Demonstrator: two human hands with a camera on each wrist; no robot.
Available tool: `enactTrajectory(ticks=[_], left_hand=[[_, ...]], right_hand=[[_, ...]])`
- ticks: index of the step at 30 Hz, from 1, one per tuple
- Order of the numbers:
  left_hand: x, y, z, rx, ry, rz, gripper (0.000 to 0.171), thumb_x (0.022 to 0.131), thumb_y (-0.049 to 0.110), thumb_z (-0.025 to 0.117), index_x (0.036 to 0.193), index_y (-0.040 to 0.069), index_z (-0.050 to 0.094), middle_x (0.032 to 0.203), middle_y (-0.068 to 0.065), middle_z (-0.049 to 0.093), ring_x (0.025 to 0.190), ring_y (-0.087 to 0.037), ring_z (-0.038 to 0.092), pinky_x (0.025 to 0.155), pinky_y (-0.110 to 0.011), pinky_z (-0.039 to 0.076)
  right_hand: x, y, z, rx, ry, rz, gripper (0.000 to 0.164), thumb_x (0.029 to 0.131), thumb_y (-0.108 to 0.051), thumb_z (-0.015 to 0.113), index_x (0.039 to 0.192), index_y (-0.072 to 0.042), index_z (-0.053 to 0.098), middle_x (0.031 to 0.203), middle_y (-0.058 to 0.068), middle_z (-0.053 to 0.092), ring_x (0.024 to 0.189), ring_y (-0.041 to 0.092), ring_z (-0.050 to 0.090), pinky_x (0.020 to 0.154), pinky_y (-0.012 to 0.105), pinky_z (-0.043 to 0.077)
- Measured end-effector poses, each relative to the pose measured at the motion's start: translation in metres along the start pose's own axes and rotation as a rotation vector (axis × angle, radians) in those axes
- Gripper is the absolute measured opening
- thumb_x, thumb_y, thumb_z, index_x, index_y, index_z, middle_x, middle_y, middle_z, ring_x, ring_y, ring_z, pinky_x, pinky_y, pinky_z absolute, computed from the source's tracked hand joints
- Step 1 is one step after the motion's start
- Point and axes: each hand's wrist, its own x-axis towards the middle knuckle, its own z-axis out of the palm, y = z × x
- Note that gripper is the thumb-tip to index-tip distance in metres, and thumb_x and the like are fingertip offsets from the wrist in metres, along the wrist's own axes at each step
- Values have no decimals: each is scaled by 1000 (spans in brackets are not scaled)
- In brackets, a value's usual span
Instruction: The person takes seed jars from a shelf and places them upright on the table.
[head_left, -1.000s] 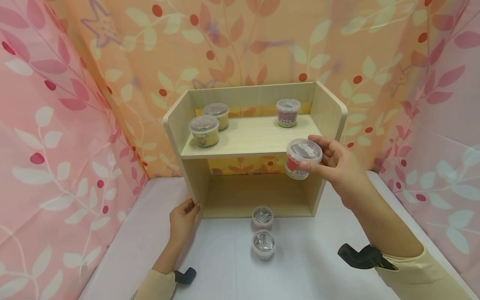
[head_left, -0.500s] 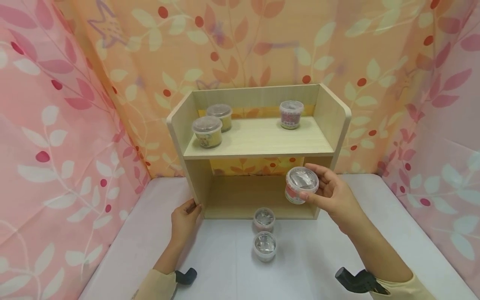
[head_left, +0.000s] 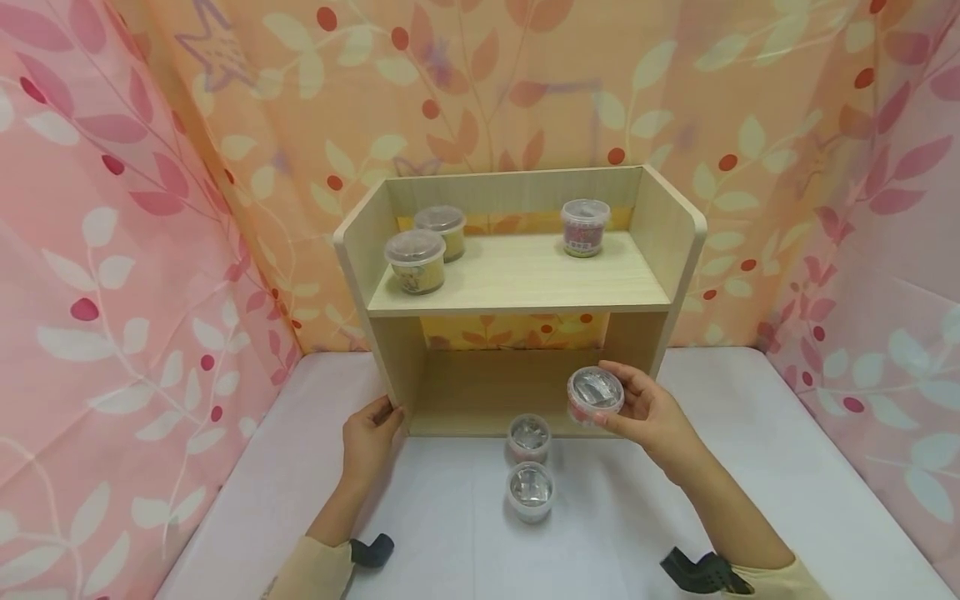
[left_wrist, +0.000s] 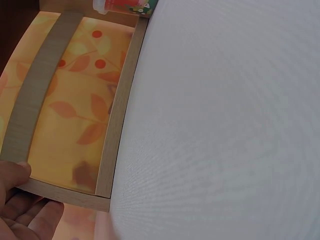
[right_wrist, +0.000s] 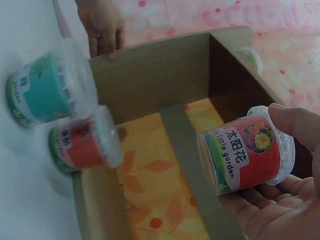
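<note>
My right hand point(head_left: 648, 421) holds a clear plastic tub point(head_left: 595, 394) by its lid rim, in front of the wooden shelf's point(head_left: 517, 287) lower opening at the right. In the right wrist view that seed-pot tub point(right_wrist: 245, 152) shows a red label with flowers and "little garden", thumb on the lid. My left hand point(head_left: 369, 439) grips the lower front edge of the shelf's left side panel; in the left wrist view its thumb point(left_wrist: 17, 175) and fingers lie on either side of the panel point(left_wrist: 75, 196). A red-labelled tub point(right_wrist: 82, 142) and a teal-labelled tub point(right_wrist: 42, 90) stand on the table.
On the upper shelf, two yellowish lidded tubs point(head_left: 417, 271) stand at the left and a purple-red tub point(head_left: 585, 229) at the right. White cloth covers the table point(head_left: 420, 517). Floral curtains point(head_left: 487, 100) hang behind and on both sides.
My right hand has lowered the red-labelled tub from in front of the upper shelf's edge to the lower opening. My left hand keeps its place on the side panel.
</note>
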Motion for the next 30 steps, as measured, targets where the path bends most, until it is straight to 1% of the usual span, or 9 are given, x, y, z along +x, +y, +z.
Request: enactTrajectory(ticks=[6,12,14,21,22,23,26,28,30], left_hand=[[0,-2,0,18,-3,-3,27,94,7,74,119,-4,73,112,-18,76,102,-27,74,78,-14,57],[1,-6,-1,4,-4,-3,28,93,7,75,120,-2,73,113,-17,76,103,-28,74,80,-16,58],[1,-6,-1,-11,-8,1,29,94,8,75,120,-2,73,113,-18,75,104,-29,74,81,-17,58],[0,-3,0,-10,-22,-10,31,95,13,75,122,-1,72,117,-16,75,107,-26,73,83,-18,58],[-1,2,-1,-11,-24,-20,31,95,12,74,122,-2,72,117,-17,75,107,-27,73,83,-19,59],[0,1,-1,-12,-23,-20,31,95,12,74,122,-2,72,117,-17,74,107,-28,73,83,-19,59],[0,1,-1,-17,-26,-19,30,95,10,74,122,-4,72,117,-18,74,107,-29,73,83,-20,59],[0,1,-1,-17,-25,-19,30,94,10,75,121,-4,72,117,-18,74,107,-28,73,84,-20,59],[1,-4,-1,-10,-19,-9,31,94,11,75,121,-3,72,116,-17,75,107,-27,73,83,-20,59]], right_hand=[[4,27,-4,-9,-46,63,73,91,-4,76,152,1,38,148,24,46,122,4,59,94,20,55],[7,46,-10,-61,-53,119,78,90,-13,79,154,0,35,155,25,40,141,39,46,97,22,54],[8,51,-12,-79,-47,127,79,90,-14,79,154,1,34,156,26,39,144,46,40,98,22,54],[11,73,-13,-136,-53,180,81,88,-18,81,153,0,36,156,23,41,146,42,39,103,18,47],[12,76,-13,-151,-54,187,82,88,-19,81,153,0,35,157,23,41,146,41,39,105,21,46],[12,79,-13,-170,-55,192,83,88,-20,81,154,0,35,157,23,41,146,41,39,108,25,46],[13,86,-11,-203,-62,198,86,87,-21,82,154,3,34,157,24,41,146,42,38,112,29,43],[13,90,-10,-215,-73,206,86,86,-21,83,154,4,35,155,24,43,145,42,40,110,27,44],[13,93,-7,-190,-83,212,86,85,-20,84,153,4,36,153,25,45,143,43,42,103,17,44]])
